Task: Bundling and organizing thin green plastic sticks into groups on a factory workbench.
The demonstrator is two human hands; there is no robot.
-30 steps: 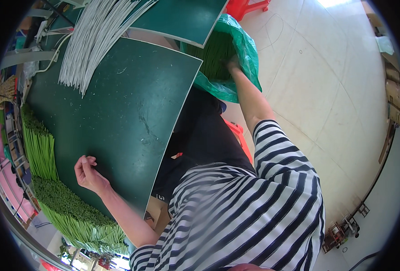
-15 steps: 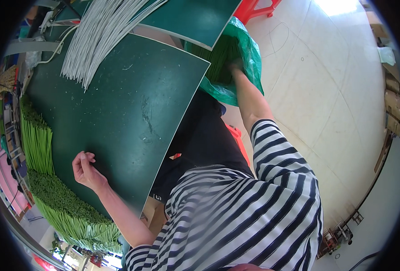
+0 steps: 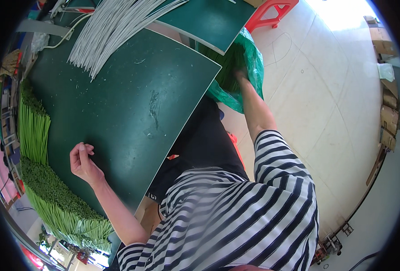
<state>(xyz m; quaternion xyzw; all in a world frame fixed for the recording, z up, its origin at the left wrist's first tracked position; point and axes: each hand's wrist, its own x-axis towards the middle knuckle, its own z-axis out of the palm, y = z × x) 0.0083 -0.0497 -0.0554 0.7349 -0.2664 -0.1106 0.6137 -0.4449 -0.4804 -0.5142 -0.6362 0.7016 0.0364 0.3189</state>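
Observation:
My left hand (image 3: 87, 166) is held over the green tabletop (image 3: 114, 104), its fingers curled in toward the thumb. Nothing shows between them. Past the table's right corner, my right hand (image 3: 241, 75) reaches down into a green plastic bag (image 3: 254, 63). Thin dark green stems (image 3: 229, 70) fill the bag around it. Blur and shade hide the right fingers, so what they touch cannot be made out. Along the table's left edge lie stacked bright green stems (image 3: 34, 135) with bushy dark green heads (image 3: 51, 183); my left hand is nearest to these.
A fanned bundle of thin white sticks (image 3: 114, 34) lies at the far side of the table. Behind the bag stands a red plastic stool (image 3: 272, 13). Cardboard boxes (image 3: 389, 117) line the right wall, across the pale tiled floor (image 3: 308, 117).
The whole view has shifted slightly, so the table and bag appear a little farther right. My right hand is still inside the bag. My left hand keeps its curled pose.

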